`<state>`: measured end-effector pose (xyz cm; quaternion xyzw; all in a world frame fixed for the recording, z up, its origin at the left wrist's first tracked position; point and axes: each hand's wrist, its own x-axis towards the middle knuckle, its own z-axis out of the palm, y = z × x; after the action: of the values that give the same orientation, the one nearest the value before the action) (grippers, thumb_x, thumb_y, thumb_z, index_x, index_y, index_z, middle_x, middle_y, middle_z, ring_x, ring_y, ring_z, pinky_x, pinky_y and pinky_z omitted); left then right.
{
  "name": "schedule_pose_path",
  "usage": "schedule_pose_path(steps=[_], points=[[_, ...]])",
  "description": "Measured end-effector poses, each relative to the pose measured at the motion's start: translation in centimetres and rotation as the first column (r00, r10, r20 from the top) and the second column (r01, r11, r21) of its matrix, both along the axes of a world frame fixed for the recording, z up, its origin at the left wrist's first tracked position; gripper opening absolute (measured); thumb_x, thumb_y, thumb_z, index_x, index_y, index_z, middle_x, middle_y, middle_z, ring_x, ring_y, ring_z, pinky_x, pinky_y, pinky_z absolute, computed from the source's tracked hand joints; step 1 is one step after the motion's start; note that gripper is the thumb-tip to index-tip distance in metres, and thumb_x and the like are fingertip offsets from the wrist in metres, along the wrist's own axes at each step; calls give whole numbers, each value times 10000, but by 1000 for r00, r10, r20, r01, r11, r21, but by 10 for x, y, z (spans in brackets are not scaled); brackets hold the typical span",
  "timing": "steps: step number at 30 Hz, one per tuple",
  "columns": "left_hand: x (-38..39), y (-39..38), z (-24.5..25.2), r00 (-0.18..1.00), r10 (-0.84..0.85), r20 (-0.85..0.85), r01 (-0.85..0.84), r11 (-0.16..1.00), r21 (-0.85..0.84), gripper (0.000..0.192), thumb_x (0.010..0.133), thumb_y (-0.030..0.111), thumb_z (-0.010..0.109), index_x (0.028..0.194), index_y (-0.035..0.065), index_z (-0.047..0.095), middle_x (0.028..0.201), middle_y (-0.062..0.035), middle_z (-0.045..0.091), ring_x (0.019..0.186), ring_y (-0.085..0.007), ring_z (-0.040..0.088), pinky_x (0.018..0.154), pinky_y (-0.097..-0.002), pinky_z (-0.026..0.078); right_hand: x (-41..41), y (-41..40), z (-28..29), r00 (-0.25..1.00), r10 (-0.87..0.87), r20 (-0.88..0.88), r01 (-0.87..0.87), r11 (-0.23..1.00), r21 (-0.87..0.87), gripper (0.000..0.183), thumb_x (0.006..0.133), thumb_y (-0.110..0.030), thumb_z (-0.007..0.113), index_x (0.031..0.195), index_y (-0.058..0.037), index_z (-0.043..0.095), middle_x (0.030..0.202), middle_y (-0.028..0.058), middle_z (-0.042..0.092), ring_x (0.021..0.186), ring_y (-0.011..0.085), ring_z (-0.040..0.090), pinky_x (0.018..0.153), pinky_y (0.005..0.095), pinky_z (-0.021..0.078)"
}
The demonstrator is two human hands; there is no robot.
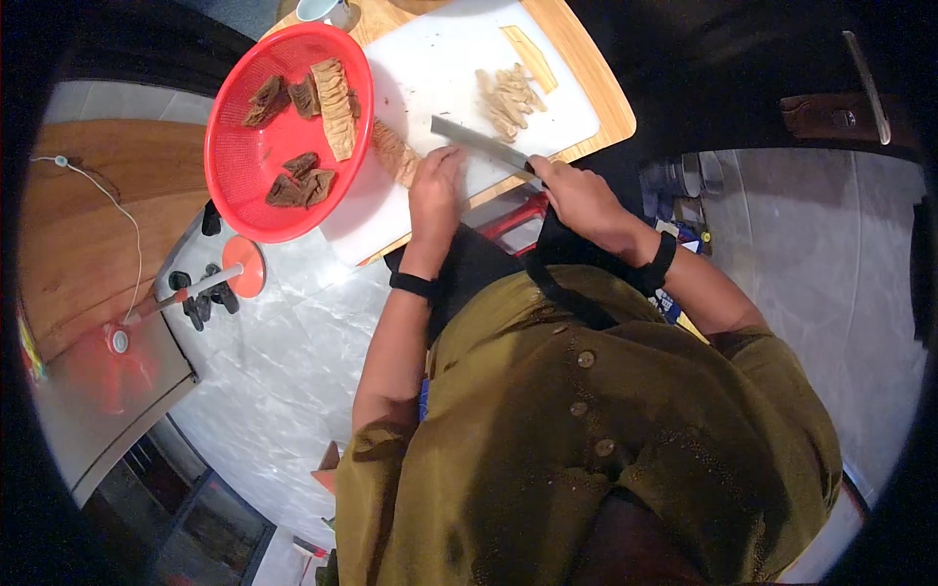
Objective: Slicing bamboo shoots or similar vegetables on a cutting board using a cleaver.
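A kitchen knife (480, 141) is in my right hand (582, 194), gripped by its dark handle. Its blade slants over a white cutting board (440, 58), the tip up and to the left. My left hand (436, 194) rests at the board's near side, fingers together and just below the blade. Against that hand's left side lies a ridged tan food piece (394, 152), probably tripe; whether the fingers hold it is hidden. Cut pale strips (509, 99) are heaped right of the blade. To the left, a red plastic colander (245, 209) holds several brown and tan ridged pieces.
The cutting board lies on a wooden table (612, 110). A light-coloured cup (322, 10) stands behind the colander. At the left are a round orange-red disc (244, 266) on a white pole, dark slippers (192, 300) and a wooden surface (110, 198) with a white cord.
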<state>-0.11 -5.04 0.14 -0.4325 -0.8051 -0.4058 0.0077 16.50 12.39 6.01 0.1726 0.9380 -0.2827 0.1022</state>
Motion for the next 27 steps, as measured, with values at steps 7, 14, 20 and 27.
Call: schedule_pose_path(steps=[7,14,20,27], points=[[5,-2,-8,998,-43,-55,34,987,-159,158,731,-69,606,875,-21,650,889,-189,599,880,-384,607,782,-467,514,10,-6,-9,995,96,-33,-95,994,48,392,949,-80,485,1337,-43,443,982,259,627,829,467,657,692,554,540],[6,-2,-9,998,-26,-65,18,992,-128,171,720,-86,595,866,-13,649,907,-184,611,902,-382,613,804,-462,521,15,-10,-8,985,113,-127,-111,993,28,395,934,-62,487,1326,-40,447,970,262,621,807,467,653,683,552,535],[6,1,-7,998,-30,-59,22,991,-131,143,734,-72,611,860,-12,638,898,-181,599,896,-383,610,798,-463,518,2,-11,-7,994,82,-73,-85,996,-35,271,969,-121,432,1229,-54,471,932,251,635,859,457,653,736,555,515],[6,0,-8,997,-24,-80,14,993,-120,225,794,-58,567,988,-11,669,1100,-194,662,1051,-383,631,922,-442,520,-33,-21,-26,999,44,-10,-44,998,-37,231,996,-159,422,1184,-35,470,976,268,655,935,477,643,781,572,492]])
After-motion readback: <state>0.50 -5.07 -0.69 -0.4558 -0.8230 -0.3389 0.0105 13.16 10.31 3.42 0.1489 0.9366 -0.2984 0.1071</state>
